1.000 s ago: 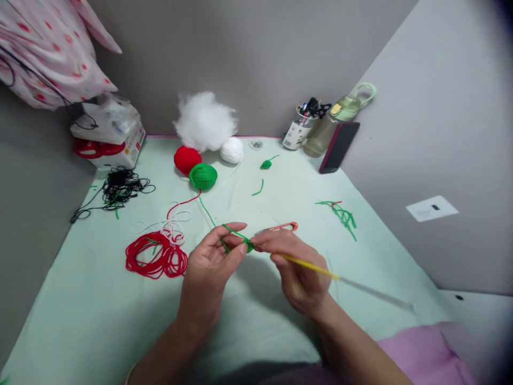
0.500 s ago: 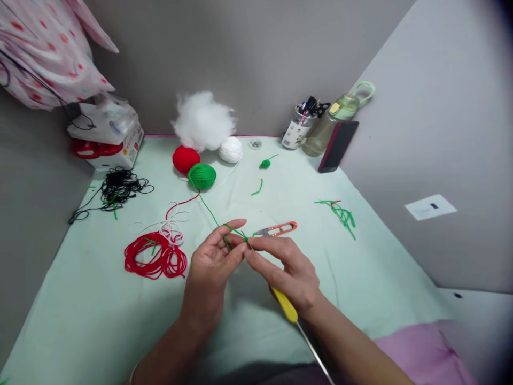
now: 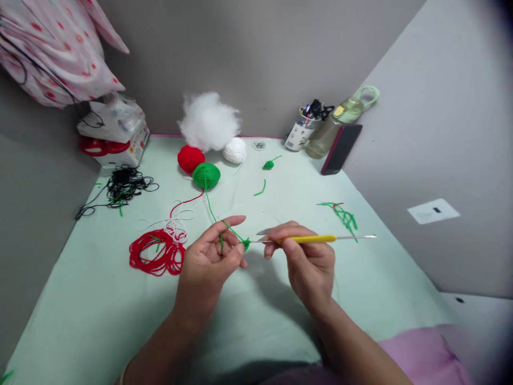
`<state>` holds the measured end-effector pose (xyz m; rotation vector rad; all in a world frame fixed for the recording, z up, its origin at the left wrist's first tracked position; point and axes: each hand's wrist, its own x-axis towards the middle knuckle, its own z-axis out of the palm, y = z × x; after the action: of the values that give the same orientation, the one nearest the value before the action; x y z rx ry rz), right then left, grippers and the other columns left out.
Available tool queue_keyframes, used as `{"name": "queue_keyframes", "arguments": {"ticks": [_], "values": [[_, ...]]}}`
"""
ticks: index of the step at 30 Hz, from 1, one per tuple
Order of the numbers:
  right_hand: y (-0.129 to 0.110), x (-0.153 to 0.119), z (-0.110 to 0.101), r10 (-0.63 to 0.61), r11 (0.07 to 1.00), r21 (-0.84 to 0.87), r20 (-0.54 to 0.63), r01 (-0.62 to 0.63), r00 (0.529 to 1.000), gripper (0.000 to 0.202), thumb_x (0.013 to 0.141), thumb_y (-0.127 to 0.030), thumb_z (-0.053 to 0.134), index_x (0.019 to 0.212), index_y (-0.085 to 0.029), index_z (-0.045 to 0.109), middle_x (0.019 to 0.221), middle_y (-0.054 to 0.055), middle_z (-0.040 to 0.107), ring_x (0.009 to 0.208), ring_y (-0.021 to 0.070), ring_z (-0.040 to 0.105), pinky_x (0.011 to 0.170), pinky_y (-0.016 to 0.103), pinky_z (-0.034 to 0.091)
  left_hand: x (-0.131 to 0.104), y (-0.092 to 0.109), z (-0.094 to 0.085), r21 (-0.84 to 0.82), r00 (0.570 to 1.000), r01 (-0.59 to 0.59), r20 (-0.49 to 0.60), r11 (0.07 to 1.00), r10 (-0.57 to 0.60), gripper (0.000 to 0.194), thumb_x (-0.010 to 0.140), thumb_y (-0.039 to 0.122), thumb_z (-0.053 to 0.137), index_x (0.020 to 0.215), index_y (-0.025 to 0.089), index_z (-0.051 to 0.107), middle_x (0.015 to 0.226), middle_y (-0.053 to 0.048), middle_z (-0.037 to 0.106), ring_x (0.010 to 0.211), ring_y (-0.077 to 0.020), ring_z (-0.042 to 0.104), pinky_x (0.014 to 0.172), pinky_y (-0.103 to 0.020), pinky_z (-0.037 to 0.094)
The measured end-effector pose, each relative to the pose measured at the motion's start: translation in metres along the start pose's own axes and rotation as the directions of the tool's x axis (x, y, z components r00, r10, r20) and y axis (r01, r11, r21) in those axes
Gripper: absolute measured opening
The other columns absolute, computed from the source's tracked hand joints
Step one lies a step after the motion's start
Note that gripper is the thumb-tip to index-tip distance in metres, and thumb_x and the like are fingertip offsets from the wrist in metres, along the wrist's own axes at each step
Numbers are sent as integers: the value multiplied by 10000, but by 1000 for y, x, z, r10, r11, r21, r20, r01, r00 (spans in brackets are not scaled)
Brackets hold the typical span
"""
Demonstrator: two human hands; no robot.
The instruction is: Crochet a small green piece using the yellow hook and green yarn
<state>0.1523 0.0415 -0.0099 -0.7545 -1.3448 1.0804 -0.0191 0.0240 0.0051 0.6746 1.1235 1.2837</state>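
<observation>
Between thumb and fingertips, my left hand (image 3: 208, 262) pinches a small piece of green crochet work (image 3: 246, 244). A green strand (image 3: 212, 208) runs over its raised index finger, back to the green yarn ball (image 3: 207, 176). My right hand (image 3: 308, 256) is closed round the yellow grip of a crochet hook (image 3: 312, 239), held nearly level. The hook's thin left end reaches the green piece; its other metal end points right. Thread snips (image 3: 263, 232) lie behind my right hand, mostly hidden by it.
Behind are a red ball (image 3: 191, 159), white ball (image 3: 234, 151) and fluffy stuffing (image 3: 210, 122). A red yarn coil (image 3: 150, 256) and black tangle (image 3: 127, 184) lie left. Green scraps (image 3: 342, 215), a phone (image 3: 341, 149), bottle (image 3: 328, 128) and pen holder (image 3: 301, 131) are right.
My right hand has moved slightly right, away from my left fingertips. The hook has swung from pointing down toward me to nearly level. The snips are now largely covered.
</observation>
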Motion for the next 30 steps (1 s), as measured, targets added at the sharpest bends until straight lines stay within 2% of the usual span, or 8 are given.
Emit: {"name": "queue_keyframes", "arguments": {"ticks": [3,7,10,14,19,24,27,30], "values": [[1,4,1,99,988,117,38,-103,994,164,1030,-262,652,1025,-257,816,916,43,755,722,150,710,671,306,605,0,-6,1,50,999,-10,39,999,8,390,806,166,796,1187,251,790,784,50,611,687,-90,640,712,-215,538],[0,6,5,56,998,7,57,-57,997,158,1017,-263,675,1025,-263,832,957,60,780,826,170,711,719,309,612,0,-13,3,9,994,28,104,1000,-28,333,833,211,807,1165,235,792,840,6,686,845,-129,663,846,-242,540],[-4,5,7,-25,993,-113,56,31,998,169,1012,-218,677,1041,-271,834,936,53,789,843,168,706,747,307,601,0,-11,3,-52,995,50,94,997,-45,369,816,257,853,1178,236,785,848,3,704,783,-112,638,716,-196,515],[-5,2,7,-57,990,-125,63,64,996,158,1000,-220,693,1039,-270,837,933,58,771,874,180,715,744,311,613,1,-3,2,-100,983,140,135,985,-126,597,787,262,890,1355,239,710,859,4,700,622,-66,511,487,-161,335],[-2,8,3,163,969,184,10,-162,987,166,1004,-337,687,976,-219,801,854,37,736,660,139,705,618,283,620,2,2,-1,-211,934,304,258,929,-247,582,802,231,862,1365,199,716,872,-28,698,713,-91,576,650,-191,448],[-7,16,-1,358,888,295,35,-352,933,232,951,-398,740,849,-190,752,687,-8,664,529,114,617,548,256,573,3,2,-1,-290,893,374,368,881,-259,437,800,181,847,1233,201,796,855,-20,690,650,-64,532,669,-197,461],[-7,17,0,408,845,347,71,-406,910,244,935,-411,758,833,-190,740,654,-10,657,513,113,595,506,236,544,2,1,1,-321,909,351,342,879,-238,392,801,176,848,1190,219,811,826,11,676,566,-32,456,676,-202,468],[-2,13,3,360,864,348,80,-364,930,199,937,-392,767,875,-203,781,721,-3,691,557,106,622,559,236,559,0,-3,3,-273,953,253,235,928,-190,416,802,191,855,1209,242,790,840,8,694,666,-76,569,740,-222,487]]}}
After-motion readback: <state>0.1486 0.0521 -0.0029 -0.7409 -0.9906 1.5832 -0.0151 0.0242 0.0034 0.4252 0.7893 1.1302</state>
